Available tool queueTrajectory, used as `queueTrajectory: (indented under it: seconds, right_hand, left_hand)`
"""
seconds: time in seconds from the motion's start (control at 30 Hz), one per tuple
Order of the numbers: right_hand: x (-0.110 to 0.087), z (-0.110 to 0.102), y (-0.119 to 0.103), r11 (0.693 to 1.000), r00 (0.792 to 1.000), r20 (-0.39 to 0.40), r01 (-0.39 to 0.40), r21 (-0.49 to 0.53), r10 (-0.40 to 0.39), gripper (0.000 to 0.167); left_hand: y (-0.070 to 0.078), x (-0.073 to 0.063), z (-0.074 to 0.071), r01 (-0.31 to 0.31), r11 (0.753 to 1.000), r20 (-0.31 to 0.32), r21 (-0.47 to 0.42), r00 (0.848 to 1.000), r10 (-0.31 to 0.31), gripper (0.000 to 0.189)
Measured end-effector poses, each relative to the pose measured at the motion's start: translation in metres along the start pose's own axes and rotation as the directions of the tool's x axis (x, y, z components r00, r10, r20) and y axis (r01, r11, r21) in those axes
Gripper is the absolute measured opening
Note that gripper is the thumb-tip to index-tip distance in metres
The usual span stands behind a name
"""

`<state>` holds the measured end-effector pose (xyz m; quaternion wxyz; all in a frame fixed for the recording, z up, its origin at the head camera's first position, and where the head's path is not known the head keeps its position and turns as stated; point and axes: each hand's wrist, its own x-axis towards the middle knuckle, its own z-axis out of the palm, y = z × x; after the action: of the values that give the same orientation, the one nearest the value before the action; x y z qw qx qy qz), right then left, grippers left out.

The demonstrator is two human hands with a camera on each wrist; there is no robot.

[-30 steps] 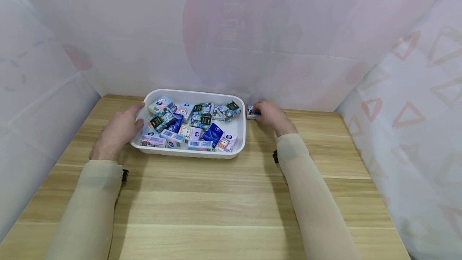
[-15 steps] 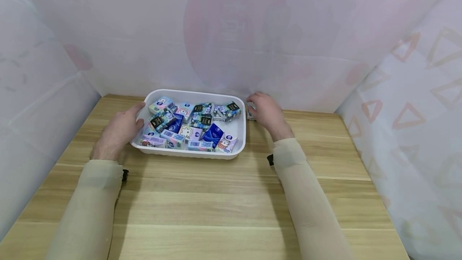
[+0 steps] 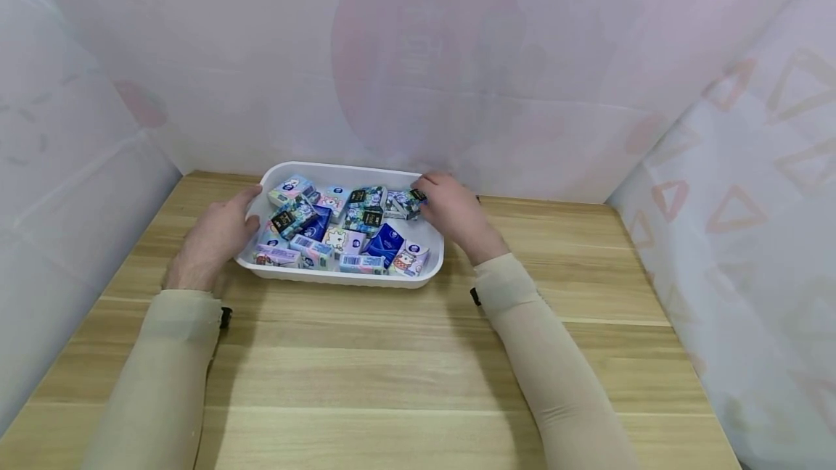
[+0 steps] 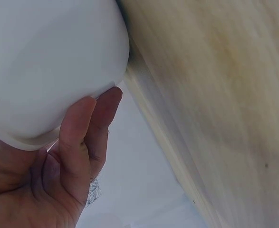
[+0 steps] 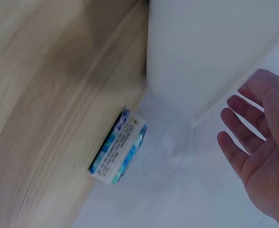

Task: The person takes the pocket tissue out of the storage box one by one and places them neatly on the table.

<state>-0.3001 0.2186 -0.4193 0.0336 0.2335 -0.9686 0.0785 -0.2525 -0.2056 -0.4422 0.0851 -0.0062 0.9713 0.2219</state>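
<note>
A white plastic tray stands against the back of the wooden table, holding several small tissue packs in blue, pastel and dark floral wrappers. At its left end my left hand grips the rim; in the left wrist view the fingers press the outer wall beneath the lip. My right hand reaches over the tray's right rim, partly covering a floral pack there. The right wrist view shows its fingers spread loosely beside the rim. One floral tissue pack lies on the table outside the tray, mostly hidden by my right hand from above.
A pale printed backdrop rises right behind the table's back edge, with similar sheets on both sides. Bare wood tabletop stretches in front of the tray and to its right.
My right hand has left the loose tissue pack beside the tray and moved left over the tray's right rim. My left hand and the tray stay in place.
</note>
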Motion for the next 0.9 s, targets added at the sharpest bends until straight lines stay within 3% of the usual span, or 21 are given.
queueTrajectory:
  seconds: [0.33,0.9]
  right_hand:
    - [0.006,0.015,-0.020,0.994,0.994,0.102,0.040,-0.100,-0.030,0.061]
    - [0.019,0.030,-0.019,0.992,0.994,0.113,0.024,-0.126,-0.010,0.055]
  left_hand:
    - [-0.002,0.001,0.001,-0.004,1.000,-0.011,0.006,1.000,0.004,0.072]
    - [-0.003,0.001,0.002,0.003,1.000,-0.001,0.003,1.000,-0.003,0.073]
